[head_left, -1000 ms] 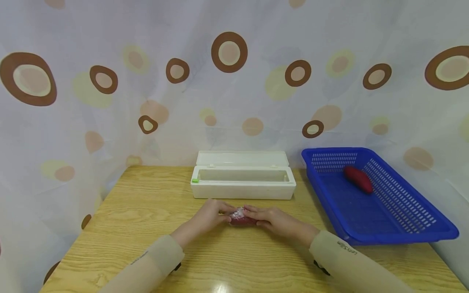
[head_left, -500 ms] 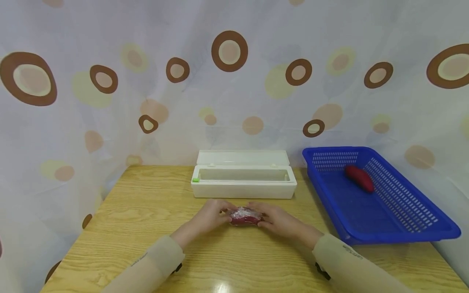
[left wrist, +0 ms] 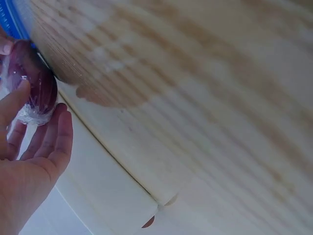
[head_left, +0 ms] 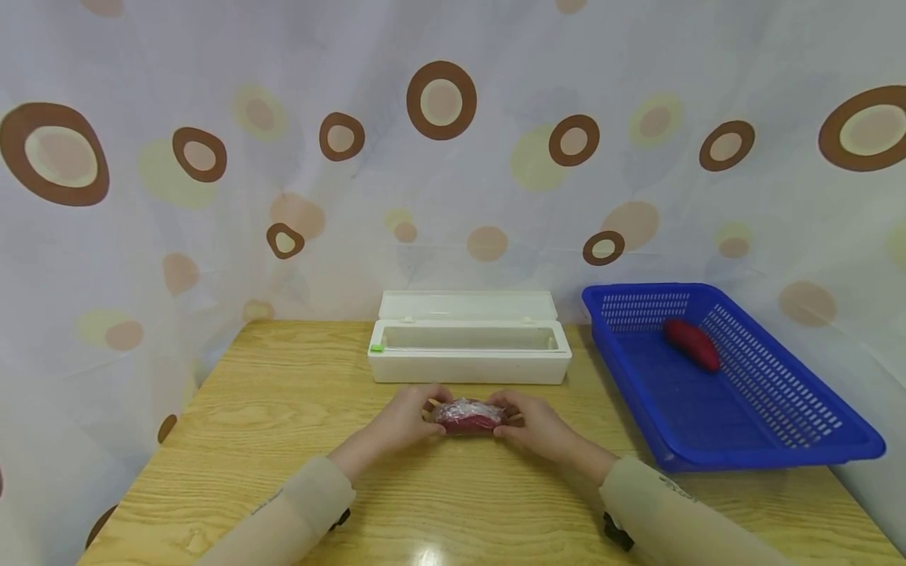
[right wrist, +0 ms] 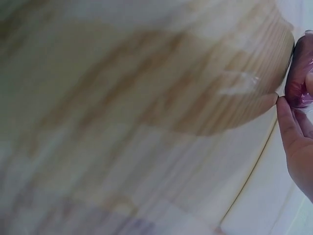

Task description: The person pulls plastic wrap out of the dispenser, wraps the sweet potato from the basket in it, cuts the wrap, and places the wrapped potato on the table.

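Observation:
A red-skinned sweet potato [head_left: 469, 423] wrapped in clear plastic wrap is held low over the table, in front of a white box. My left hand [head_left: 405, 418] holds its left end, thumb in front and fingers behind. At the other end, my right hand [head_left: 535, 426] grips it between thumb and fingers. In the left wrist view the film bunches at the end of the sweet potato [left wrist: 41, 83], near the left thumb. The right wrist view catches only part of the sweet potato [right wrist: 298, 73] at its edge.
Behind the hands, the long white wrap box [head_left: 470, 368] has its lid up and a green slider [head_left: 377, 348] at its left. To the right, a blue plastic basket [head_left: 672, 424] holds another red sweet potato [head_left: 692, 344]. A patterned curtain [head_left: 354, 196] hangs behind the wooden table [head_left: 283, 393].
My hands have drawn apart to the two ends of the sweet potato, so more of its wrapped middle shows. The box and basket have stayed in place.

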`<state>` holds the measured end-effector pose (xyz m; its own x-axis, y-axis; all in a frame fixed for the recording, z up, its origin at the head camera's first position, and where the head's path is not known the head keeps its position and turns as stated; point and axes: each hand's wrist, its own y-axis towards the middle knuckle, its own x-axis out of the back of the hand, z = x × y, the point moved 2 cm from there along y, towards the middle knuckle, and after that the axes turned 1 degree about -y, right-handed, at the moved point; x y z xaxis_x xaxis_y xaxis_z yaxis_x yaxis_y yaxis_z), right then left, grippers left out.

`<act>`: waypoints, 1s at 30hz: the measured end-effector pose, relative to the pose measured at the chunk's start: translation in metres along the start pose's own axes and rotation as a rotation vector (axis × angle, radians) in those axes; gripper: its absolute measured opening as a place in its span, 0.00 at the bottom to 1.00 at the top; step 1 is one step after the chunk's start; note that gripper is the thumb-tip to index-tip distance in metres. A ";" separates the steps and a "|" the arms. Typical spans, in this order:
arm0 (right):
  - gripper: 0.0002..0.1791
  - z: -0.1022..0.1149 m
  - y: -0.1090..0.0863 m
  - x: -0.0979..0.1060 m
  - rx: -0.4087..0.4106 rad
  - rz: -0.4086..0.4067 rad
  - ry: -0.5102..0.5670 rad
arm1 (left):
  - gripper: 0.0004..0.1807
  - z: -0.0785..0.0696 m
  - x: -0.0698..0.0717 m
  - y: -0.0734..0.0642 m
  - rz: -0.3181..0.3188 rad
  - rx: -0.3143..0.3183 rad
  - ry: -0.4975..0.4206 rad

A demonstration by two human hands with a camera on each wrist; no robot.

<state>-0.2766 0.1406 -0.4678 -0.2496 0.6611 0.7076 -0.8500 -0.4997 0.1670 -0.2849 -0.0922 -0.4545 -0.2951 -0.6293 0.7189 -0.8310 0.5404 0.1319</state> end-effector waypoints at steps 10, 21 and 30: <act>0.18 0.001 0.001 -0.002 -0.002 -0.017 -0.011 | 0.19 0.000 0.000 0.002 -0.008 0.008 -0.014; 0.20 0.009 -0.001 0.003 -0.033 -0.016 0.044 | 0.19 -0.001 0.006 -0.003 -0.022 0.044 -0.072; 0.23 0.039 -0.010 0.026 -0.009 -0.040 0.046 | 0.18 -0.005 0.026 -0.012 -0.100 -0.022 -0.072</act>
<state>-0.2568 0.1406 -0.4246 -0.2365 0.7053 0.6682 -0.8636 -0.4678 0.1881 -0.2798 -0.1118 -0.4341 -0.2453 -0.7183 0.6510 -0.8475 0.4850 0.2158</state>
